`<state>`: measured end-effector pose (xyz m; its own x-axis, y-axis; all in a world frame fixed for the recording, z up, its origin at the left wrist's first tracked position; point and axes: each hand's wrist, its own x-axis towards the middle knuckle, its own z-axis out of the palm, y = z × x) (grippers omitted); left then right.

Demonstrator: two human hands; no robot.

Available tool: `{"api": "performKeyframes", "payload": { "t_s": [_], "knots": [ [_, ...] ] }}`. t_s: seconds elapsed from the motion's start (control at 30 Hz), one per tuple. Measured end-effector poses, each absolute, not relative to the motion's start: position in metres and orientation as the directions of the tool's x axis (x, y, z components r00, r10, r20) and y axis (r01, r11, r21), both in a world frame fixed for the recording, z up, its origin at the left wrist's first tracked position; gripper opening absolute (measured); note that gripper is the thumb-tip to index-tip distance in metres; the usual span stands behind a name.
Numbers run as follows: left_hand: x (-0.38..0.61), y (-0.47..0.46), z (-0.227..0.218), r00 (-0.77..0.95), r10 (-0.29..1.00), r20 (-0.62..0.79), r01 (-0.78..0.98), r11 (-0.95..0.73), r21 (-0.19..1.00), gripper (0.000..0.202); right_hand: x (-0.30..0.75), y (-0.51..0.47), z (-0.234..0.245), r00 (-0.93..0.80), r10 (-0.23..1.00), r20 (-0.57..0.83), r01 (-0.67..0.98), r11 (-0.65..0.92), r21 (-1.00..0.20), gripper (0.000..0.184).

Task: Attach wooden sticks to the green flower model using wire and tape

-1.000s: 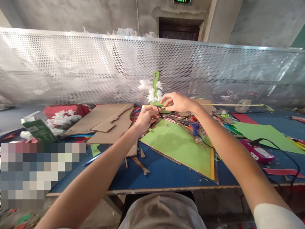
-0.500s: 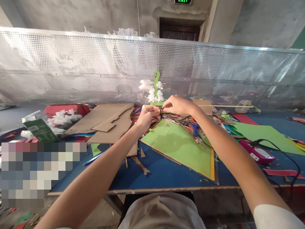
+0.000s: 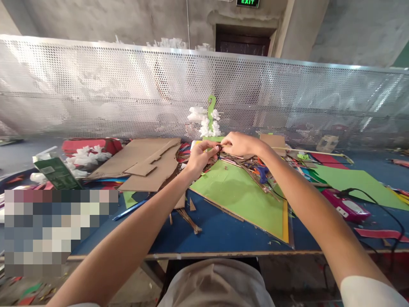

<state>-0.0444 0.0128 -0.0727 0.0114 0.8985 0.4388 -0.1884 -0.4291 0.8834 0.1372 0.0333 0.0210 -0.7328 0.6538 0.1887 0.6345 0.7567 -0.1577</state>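
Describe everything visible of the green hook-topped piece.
The green hook-topped piece is a narrow upright strip, its top curled like a question mark; it looks like card. White ruffled clusters flank it below the curl. It stands before the perforated screen, with a green base at its foot. The left hand and right hand partly hide that base; whether they touch it is unclear.

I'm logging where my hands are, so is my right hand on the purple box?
No, the right hand is beside the left hand at a thin black strand, away from the purple box.
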Motion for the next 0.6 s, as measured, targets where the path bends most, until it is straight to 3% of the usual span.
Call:
{"api": "performKeyframes", "payload": {
  "t_s": [0.13,0.27,0.43,0.6],
  "knots": [
    [-0.0449,0.0122,-0.0705,-0.013,0.918,0.396,-0.206,-0.39,0.898,0.041,0.1377,0.0292,0.0236,-0.714,0.668,0.209,0.637,0.744,-0.202,0.007],
    [-0.0468,0.0108,-0.0684,0.008,0.941,0.339,-0.215,-0.329,0.919,0.042,0.1394,0.024,0.0258,-0.699,0.677,0.231,0.607,0.732,-0.308,0.034],
    [-0.0471,0.0092,-0.0661,0.066,0.941,0.332,-0.262,-0.305,0.916,0.035,0.1402,0.0278,0.026,-0.712,0.653,0.258,0.592,0.756,-0.278,0.019],
    [-0.0491,0.0107,-0.0649,0.121,0.943,0.309,-0.305,-0.261,0.916,0.018,0.1397,0.0298,0.0262,-0.705,0.648,0.289,0.608,0.761,-0.225,0.019]
  ]
}}
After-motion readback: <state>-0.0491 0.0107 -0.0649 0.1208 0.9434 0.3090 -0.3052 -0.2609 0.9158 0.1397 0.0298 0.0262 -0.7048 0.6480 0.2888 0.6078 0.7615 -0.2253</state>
